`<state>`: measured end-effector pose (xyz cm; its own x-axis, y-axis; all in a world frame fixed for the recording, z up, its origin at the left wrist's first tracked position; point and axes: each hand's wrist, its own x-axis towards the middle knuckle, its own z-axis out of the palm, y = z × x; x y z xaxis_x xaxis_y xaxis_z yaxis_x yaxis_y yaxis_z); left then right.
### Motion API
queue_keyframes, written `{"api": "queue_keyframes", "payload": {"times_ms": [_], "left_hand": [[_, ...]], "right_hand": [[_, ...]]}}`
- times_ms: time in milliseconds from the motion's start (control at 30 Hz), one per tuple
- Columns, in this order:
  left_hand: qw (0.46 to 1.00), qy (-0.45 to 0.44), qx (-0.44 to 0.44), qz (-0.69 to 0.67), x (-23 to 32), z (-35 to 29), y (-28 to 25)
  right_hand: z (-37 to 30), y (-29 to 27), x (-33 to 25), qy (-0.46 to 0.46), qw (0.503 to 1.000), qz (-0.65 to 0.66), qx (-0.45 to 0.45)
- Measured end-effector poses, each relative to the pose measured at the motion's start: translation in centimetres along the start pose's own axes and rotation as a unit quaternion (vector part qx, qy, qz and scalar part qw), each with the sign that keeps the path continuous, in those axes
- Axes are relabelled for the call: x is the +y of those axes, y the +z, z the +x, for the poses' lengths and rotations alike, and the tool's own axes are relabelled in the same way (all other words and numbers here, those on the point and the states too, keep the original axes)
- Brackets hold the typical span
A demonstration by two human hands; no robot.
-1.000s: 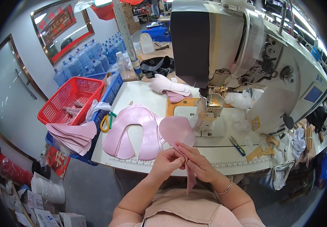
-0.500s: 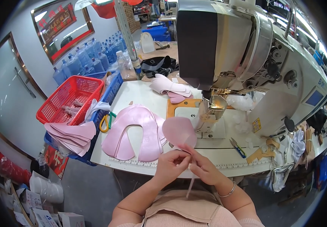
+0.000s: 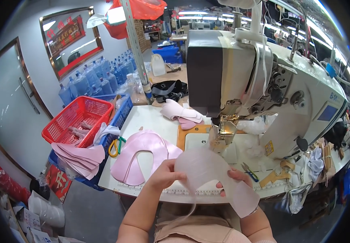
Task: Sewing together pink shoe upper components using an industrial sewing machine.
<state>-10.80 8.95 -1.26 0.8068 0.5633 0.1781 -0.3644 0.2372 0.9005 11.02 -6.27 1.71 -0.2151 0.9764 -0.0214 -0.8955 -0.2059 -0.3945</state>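
Between my hands is a curved, U-shaped upper piece, its pale whitish side showing, in front of the sewing machine. My left hand pinches its left edge, thumb in front. My right hand grips the right arm of the piece, which hides most of that hand. A narrow pale strip hangs down below the piece beside my left hand. Glossy pink U-shaped pieces lie overlapping on the white table, left of my left hand. Snips lie beyond my right hand.
Yellow-and-green-handled scissors lie by the table's left edge. A red basket sits on a blue crate, with pink pieces draped at its front. Folded pale pieces lie behind. Tan scraps are at right.
My hands have moved apart, spreading the piece and turning its whitish side into view. Before, they were close together, pinching it at one end. The view has tilted upward slightly.
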Motion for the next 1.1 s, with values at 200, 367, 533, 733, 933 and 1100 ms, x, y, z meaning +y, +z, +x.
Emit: {"api": "queue_keyframes", "payload": {"times_ms": [200, 367, 533, 733, 933, 1100], "left_hand": [[0.982, -0.048, 0.158, 0.093, 1.9, -1.9, 1.6], [0.978, -0.049, 0.19, 0.075, 1.2, -2.4, 1.5], [0.983, -0.081, 0.165, -0.011, 0.1, -2.0, 1.8], [0.978, -0.092, 0.174, -0.069, -0.5, -2.1, 2.5], [0.986, -0.059, 0.138, -0.079, -1.3, -1.6, 4.3], [0.923, -0.033, 0.092, 0.371, -1.5, -2.6, 7.6]], "right_hand": [[-0.2, -5.0, -1.2, -0.109, 0.59, -0.761, 0.249], [-4.7, -8.0, -3.1, -0.215, 0.343, -0.86, 0.31], [-3.6, -9.4, -3.0, -0.249, 0.293, -0.878, 0.284], [-1.2, -7.3, -2.7, -0.392, 0.387, -0.768, 0.327], [2.7, -1.1, 4.6, -0.242, 0.758, -0.589, 0.137], [4.0, -0.7, 5.8, -0.128, 0.837, -0.518, 0.122]]}}
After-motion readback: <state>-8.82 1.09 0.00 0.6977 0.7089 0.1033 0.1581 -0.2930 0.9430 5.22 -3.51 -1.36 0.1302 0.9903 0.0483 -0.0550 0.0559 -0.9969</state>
